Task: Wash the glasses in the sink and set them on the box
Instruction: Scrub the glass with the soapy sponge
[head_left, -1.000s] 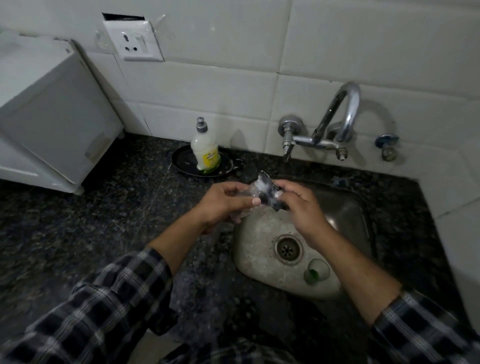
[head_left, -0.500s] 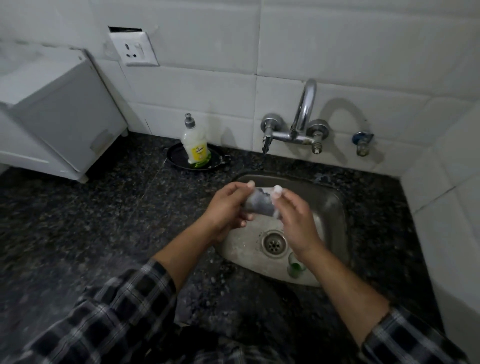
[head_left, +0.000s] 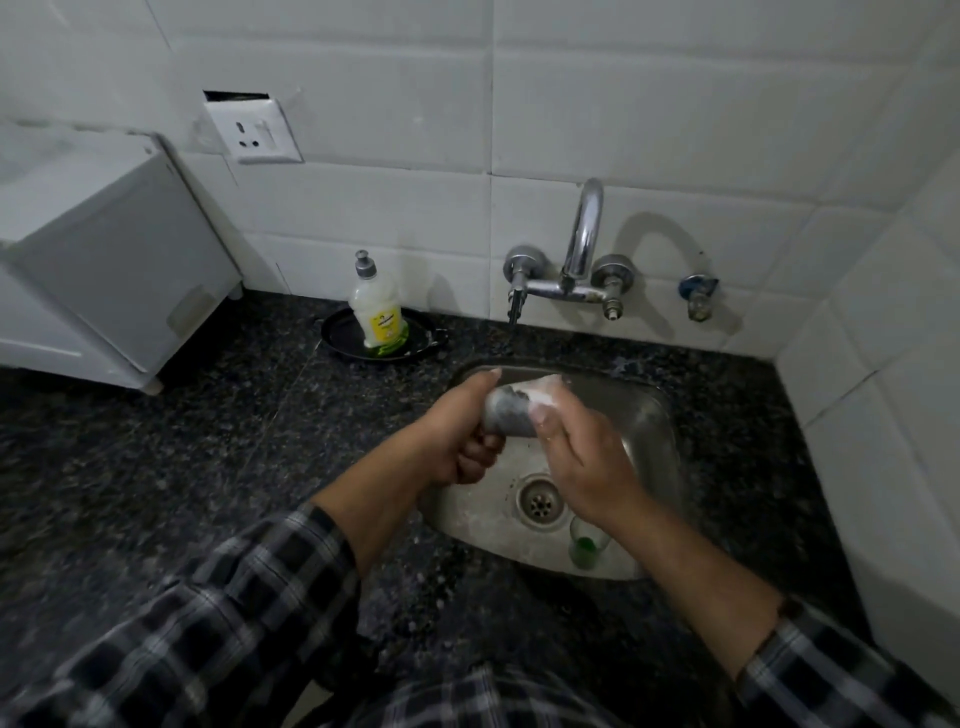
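Over the steel sink (head_left: 652, 410) my left hand (head_left: 457, 436) grips a clear glass (head_left: 509, 415), held tilted on its side. My right hand (head_left: 587, 457) holds the glass's mouth end, with soapy foam on its fingertips. A second small glass (head_left: 587, 540) with green liquid at its bottom stands upright in the sink's near right corner, beside the drain (head_left: 540, 501). The white box (head_left: 98, 270) stands on the counter at the far left.
A chrome tap (head_left: 576, 260) is mounted on the tiled wall behind the sink. A dish soap bottle (head_left: 376, 312) stands on a black dish (head_left: 337, 338) left of the tap. Dark granite counter (head_left: 208, 441) surrounds the sink. A wall socket (head_left: 254, 130) is above.
The view shifted, so the sink sits further right and lower. Both hands stayed on the glass and turned it, and it now lies more horizontally between them.
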